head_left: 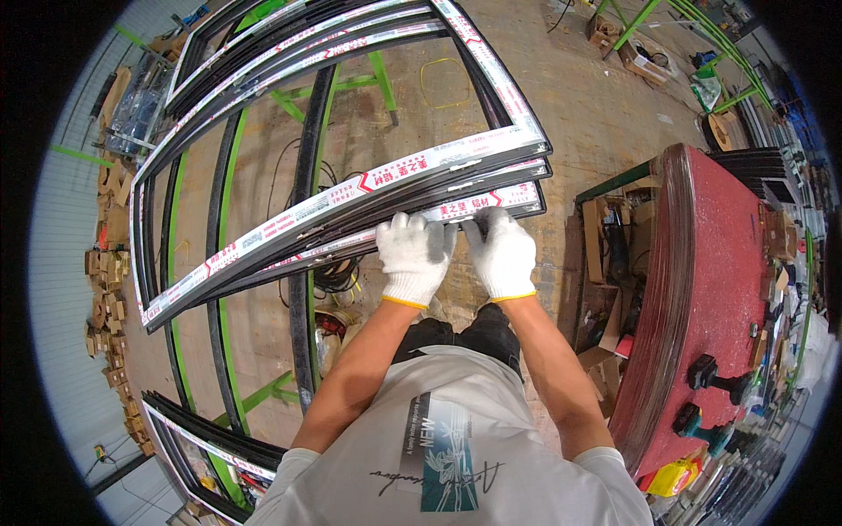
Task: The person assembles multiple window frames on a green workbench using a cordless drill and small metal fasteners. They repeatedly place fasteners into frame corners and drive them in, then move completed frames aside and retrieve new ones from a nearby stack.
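Observation:
Both of my hands wear white knit gloves with grey-coated fingers and yellow cuffs. My left hand (414, 256) grips the near edge of the lowest window or door frame (516, 196) in a stack. Close beside it, my right hand (504, 253) holds the same edge, nearer the corner, with the thumbs almost meeting. Above lie more dark metal frames, the top frame (395, 172) covered with white protective film bearing red print. Their near sides are fanned slightly apart at the right corners. The fingers' undersides are hidden.
Green stands with black-padded rails (227, 197) carry the stack. More frames (217, 454) lie at the lower left. On my right, a red-topped workbench (710, 276) holds two cordless drills, one a teal drill (700, 424). Cables (339, 273) lie on the floor under the rails. Cardboard boxes (108, 283) line the left wall.

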The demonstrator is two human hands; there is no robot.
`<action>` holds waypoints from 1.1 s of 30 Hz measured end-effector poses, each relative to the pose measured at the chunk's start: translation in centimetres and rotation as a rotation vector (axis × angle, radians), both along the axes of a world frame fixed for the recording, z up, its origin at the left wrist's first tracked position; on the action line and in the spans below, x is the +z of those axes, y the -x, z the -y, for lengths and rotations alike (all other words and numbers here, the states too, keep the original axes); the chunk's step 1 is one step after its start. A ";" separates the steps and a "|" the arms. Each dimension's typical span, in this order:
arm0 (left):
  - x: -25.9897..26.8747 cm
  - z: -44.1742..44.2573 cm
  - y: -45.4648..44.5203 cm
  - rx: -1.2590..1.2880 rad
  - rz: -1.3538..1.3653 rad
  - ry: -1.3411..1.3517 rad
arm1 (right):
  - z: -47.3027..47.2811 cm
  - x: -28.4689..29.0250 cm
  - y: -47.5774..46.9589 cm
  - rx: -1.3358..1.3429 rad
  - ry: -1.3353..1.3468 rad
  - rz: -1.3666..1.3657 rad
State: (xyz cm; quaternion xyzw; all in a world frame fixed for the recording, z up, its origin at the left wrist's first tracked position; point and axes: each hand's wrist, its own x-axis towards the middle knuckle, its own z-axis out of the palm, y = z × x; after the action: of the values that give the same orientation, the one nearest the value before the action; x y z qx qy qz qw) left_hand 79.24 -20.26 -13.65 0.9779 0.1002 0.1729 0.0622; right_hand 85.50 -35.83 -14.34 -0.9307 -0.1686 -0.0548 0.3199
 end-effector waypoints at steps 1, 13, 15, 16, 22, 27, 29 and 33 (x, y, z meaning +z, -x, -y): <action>0.0 0.0 0.0 -0.003 0.006 -0.003 | 0.0 0.0 0.0 -0.020 -0.002 -0.014; -0.7 0.0 -0.2 -0.046 -0.002 -0.160 | 0.5 0.4 -0.6 -0.063 -0.152 -0.220; -1.1 -0.5 0.3 -0.035 -0.023 -0.205 | 1.0 0.4 -0.1 0.005 -0.188 -0.163; -1.5 -0.7 0.4 0.017 -0.077 -0.183 | 1.8 0.2 0.3 0.063 -0.190 -0.134; -2.5 -0.8 -0.2 0.052 0.010 -0.024 | 16.0 -1.8 2.5 -0.244 -0.184 -0.226; -0.6 1.0 -0.3 0.112 -0.035 -0.245 | 39.3 -3.6 6.7 -0.963 0.032 0.093; -0.2 2.2 -0.1 0.272 -0.095 -0.134 | 50.6 -3.3 8.9 -1.211 0.517 0.015; 0.2 3.3 0.5 0.278 0.042 -0.067 | 69.5 -3.3 10.4 -1.575 0.350 0.102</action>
State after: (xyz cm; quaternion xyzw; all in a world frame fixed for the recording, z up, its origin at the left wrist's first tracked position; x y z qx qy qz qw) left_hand 78.79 -23.57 -13.42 0.9522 0.2275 0.2036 0.0073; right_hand 75.06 -105.31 -17.63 -0.8093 0.5159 -0.2793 0.0290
